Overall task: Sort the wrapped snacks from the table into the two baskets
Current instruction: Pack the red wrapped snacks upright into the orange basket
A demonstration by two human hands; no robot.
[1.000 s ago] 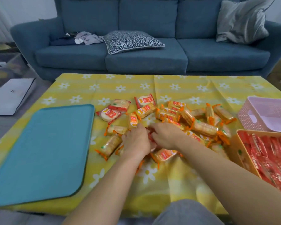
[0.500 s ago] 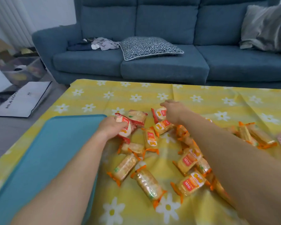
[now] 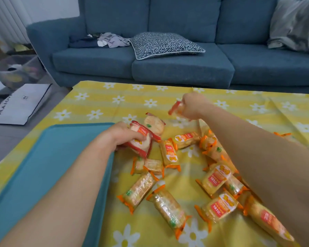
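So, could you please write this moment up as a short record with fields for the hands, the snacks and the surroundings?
left hand: grips a red-wrapped snack near the tray's far right corner
right hand: pinches a red-edged snack, held above the cloth; blurred
loose snacks: orange-wrapped snacks scattered on the yellow daisy tablecloth
tray: teal tray lying flat on the left of the cloth
background: blue sofa with a patterned cushion

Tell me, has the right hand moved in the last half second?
Yes. The right hand rose toward the far edge of the tablecloth, gripping a red-wrapped snack.
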